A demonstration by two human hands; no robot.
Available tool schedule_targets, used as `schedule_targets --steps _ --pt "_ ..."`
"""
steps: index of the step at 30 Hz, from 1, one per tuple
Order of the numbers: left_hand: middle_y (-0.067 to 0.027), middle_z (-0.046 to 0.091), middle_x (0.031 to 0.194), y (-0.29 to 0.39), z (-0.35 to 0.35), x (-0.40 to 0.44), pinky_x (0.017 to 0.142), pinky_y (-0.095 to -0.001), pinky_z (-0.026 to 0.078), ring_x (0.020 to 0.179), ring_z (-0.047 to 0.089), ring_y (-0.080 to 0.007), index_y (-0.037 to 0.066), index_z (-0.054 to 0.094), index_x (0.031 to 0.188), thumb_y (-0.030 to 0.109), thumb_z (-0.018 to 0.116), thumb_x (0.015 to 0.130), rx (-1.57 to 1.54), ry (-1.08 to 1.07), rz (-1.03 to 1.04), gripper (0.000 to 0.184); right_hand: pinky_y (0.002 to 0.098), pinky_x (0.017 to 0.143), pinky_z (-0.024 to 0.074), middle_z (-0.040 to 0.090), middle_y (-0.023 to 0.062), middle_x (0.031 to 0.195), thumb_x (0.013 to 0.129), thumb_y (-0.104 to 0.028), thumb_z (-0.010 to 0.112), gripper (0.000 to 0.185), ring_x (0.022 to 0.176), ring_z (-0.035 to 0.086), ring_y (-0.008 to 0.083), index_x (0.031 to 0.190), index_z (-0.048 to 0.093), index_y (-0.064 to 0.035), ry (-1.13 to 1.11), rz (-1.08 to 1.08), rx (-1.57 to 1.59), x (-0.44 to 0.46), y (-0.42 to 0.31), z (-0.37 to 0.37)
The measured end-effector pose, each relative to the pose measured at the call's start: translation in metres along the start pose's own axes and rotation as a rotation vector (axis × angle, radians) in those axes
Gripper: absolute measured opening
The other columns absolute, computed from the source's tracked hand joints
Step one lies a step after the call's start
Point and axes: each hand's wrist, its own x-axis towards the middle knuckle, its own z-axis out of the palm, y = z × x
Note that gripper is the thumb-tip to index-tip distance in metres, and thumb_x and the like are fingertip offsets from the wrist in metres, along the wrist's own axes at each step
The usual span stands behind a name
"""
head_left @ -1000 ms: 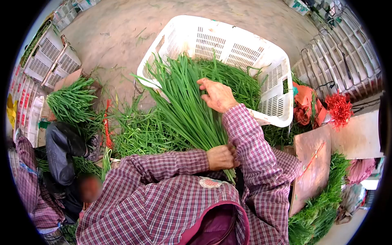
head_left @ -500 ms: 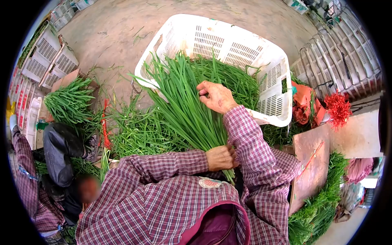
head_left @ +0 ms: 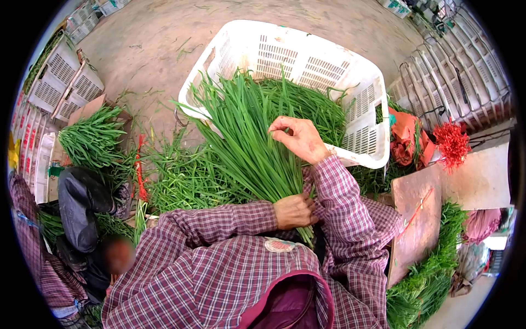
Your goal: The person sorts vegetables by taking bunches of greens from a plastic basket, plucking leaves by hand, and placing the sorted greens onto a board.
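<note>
A large bunch of Chinese chives [head_left: 244, 142] slants up and left from my lap, its leaf tips spread over the near left rim of a white plastic crate [head_left: 356, 156]. Low on the stems, my left hand [head_left: 296, 211] is closed around the bunch, with the cut ends poking out below it. My right hand [head_left: 300, 139] is over the right side of the leaves, thumb and forefinger pinched together. Whatever is between those fingertips, if anything, is too small to make out. More chives [head_left: 307, 101] lie inside the crate.
Loose leaves [head_left: 192, 175] are heaped on the floor to the left, beside red ties [head_left: 141, 170]. A board [head_left: 416, 219] and a red tie bundle [head_left: 452, 147] are at the right. Another person's knee [head_left: 79, 203] is at far left. Stacked crates [head_left: 455, 77] stand back right.
My right hand has shifted slightly down and right, its fingers drawn into a tighter pinch. My left hand keeps its hold on the chives. The other person's arm at far left has moved.
</note>
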Motion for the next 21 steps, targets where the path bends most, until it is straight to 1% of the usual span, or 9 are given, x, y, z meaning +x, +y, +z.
schedule_targets --steps 1,5,7,8,11,14,17,19,21 --pt "-0.0083 0.057 0.082 0.0 -0.002 0.0 0.08 -0.0373 0.046 0.086 0.057 -0.0233 0.007 0.058 0.087 0.021 0.054 0.077 -0.006 -0.03 -0.006 0.018 0.0253 0.063 0.047 0.063 0.0008 0.08 0.083 -0.016 0.061 0.014 0.063 0.053 0.0077 0.091 0.064 -0.0048 0.0 0.002 -0.001 -0.004 -0.002 -0.001" --pt "-0.0088 0.058 0.087 -0.001 -0.002 -0.001 0.083 -0.037 0.046 0.088 0.058 -0.0235 0.006 0.058 0.089 0.021 0.054 0.076 -0.031 0.028 0.022 0.021 0.0213 0.059 0.0445 0.064 0.0011 0.088 0.088 -0.018 0.057 0.015 0.065 0.056 0.0067 0.095 0.058 -0.0046 -0.11 0.085 0.409 -0.019 0.001 0.006" --pt "-0.0099 0.06 0.094 0.0 -0.004 -0.002 0.082 -0.0361 0.048 0.093 0.058 -0.024 0.005 0.059 0.093 0.02 0.054 0.075 -0.046 0.008 0.002 0.024 0.0237 0.065 0.0509 0.062 0.0029 0.082 0.092 -0.015 0.049 0.012 0.077 0.062 0.0116 0.097 0.054 -0.0051 -0.177 0.186 0.61 -0.022 -0.009 0.006" --pt "-0.0099 0.06 0.094 0.0 -0.004 -0.002 0.082 -0.0361 0.048 0.093 0.058 -0.024 0.005 0.059 0.093 0.02 0.054 0.075 -0.046 0.008 0.004 0.024 0.0245 0.064 0.0503 0.064 0.0057 0.083 0.093 -0.016 0.046 0.01 0.077 0.064 0.0132 0.098 0.049 -0.008 -0.212 0.254 0.715 -0.024 -0.015 0.004" --pt "-0.0123 0.061 0.099 -0.002 -0.006 -0.001 0.08 -0.0349 0.05 0.097 0.059 -0.0244 0.004 0.059 0.099 0.019 0.054 0.074 0.004 0.099 0.027 0.029 0.0254 0.063 0.0501 0.064 0.0068 0.084 0.095 -0.017 0.044 0.009 0.075 0.065 0.0139 0.098 0.048 -0.0092 -0.197 0.284 0.639 -0.023 -0.01 0.008" --pt "-0.0135 0.062 0.099 0.0 -0.015 0.0 0.078 -0.0347 0.051 0.095 0.061 -0.0248 0.003 0.059 0.102 0.019 0.054 0.074 0.003 -0.047 0.005 0.032 0.0256 0.063 0.05 0.065 0.0072 0.085 0.096 -0.017 0.042 0.015 0.07 0.063 0.012 0.103 0.05 -0.0077 -0.045 0.214 0.546 -0.023 -0.007 0.009" --pt "-0.0121 0.064 0.09 -0.002 -0.002 -0.002 0.075 -0.0347 0.052 0.088 0.063 -0.0237 0.002 0.059 0.1 0.018 0.053 0.074 0.024 0.057 0.009 0.03 0.0255 0.066 0.0512 0.065 0.0075 0.089 0.095 -0.011 0.043 0.02 0.068 0.06 0.011 0.109 0.055 -0.0034 0.06 0.082 0.489 -0.024 0.001 0.01" --pt "-0.0101 0.063 0.082 -0.004 0.0 0.0 0.068 -0.0339 0.053 0.082 0.063 -0.0238 0.002 0.058 0.095 0.017 0.053 0.075 0.032 0.254 0.039 0.026 0.025 0.067 0.0518 0.065 0.0075 0.091 0.092 -0.004 0.045 0.021 0.068 0.06 0.0112 0.108 0.058 -0.001 -0.067 0.113 0.341 -0.025 0.0 0.011" --pt "-0.0098 0.063 0.079 -0.003 -0.005 -0.001 0.065 -0.0339 0.053 0.079 0.064 -0.0233 0.002 0.058 0.095 0.017 0.053 0.075 0.015 0.192 0.029 0.025 0.0256 0.066 0.0515 0.065 0.009 0.09 0.089 -0.002 0.049 0.021 0.067 0.06 0.012 0.108 0.059 0.0 -0.026 0.028 0.373 -0.021 0.013 0.018"
